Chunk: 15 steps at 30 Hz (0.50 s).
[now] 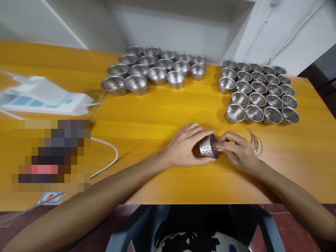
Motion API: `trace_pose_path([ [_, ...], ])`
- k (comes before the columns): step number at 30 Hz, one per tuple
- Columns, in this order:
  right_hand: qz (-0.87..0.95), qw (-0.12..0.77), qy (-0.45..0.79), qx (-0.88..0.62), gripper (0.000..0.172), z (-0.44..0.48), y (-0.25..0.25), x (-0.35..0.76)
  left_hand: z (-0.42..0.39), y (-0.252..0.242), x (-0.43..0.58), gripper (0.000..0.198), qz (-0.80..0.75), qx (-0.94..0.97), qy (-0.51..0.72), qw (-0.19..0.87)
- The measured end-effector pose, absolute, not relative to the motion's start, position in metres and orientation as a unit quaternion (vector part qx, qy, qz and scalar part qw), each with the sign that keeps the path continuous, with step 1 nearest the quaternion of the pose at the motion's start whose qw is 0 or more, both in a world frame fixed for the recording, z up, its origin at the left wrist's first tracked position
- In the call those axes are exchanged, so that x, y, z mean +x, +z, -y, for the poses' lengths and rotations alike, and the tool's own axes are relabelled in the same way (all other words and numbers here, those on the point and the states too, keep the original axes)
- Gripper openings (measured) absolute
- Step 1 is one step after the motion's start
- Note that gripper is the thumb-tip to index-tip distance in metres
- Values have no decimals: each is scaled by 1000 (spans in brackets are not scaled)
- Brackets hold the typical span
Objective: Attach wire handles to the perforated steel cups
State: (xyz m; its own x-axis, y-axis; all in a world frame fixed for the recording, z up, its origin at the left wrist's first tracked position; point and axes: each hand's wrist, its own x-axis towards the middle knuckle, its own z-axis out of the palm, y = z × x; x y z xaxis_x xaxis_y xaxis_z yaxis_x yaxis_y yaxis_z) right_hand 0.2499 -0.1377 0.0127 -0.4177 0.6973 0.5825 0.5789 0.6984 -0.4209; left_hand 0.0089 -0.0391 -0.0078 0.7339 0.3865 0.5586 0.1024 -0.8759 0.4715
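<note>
My left hand (187, 145) is wrapped round a small perforated metal cup (206, 147), which lies tilted with its mouth towards the right. At that mouth, my right hand (237, 150) has its fingertips pinched together just inside the rim. What the pinch holds, perhaps a thin wire piece, is too small to make out. Several curved wire pieces (254, 141) lie on the table just beyond my right hand.
Rows of perforated metal cups stand upright at the back right (258, 87). Wider metal cups (157, 75) stand at the back middle. On the left are a white power strip (47, 101), a white cable (114, 154) and a blurred-out patch. The table's front edge runs below my arms.
</note>
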Motion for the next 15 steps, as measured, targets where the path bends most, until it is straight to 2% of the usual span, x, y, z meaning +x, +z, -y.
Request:
trace_pose_path([
  [6, 836, 372, 132, -381, 14, 137, 14, 249, 40, -6, 10, 71, -124, 907, 356, 187],
  [15, 839, 336, 166, -394, 21, 138, 12, 251, 41, -5, 9, 70, -126, 912, 349, 178],
])
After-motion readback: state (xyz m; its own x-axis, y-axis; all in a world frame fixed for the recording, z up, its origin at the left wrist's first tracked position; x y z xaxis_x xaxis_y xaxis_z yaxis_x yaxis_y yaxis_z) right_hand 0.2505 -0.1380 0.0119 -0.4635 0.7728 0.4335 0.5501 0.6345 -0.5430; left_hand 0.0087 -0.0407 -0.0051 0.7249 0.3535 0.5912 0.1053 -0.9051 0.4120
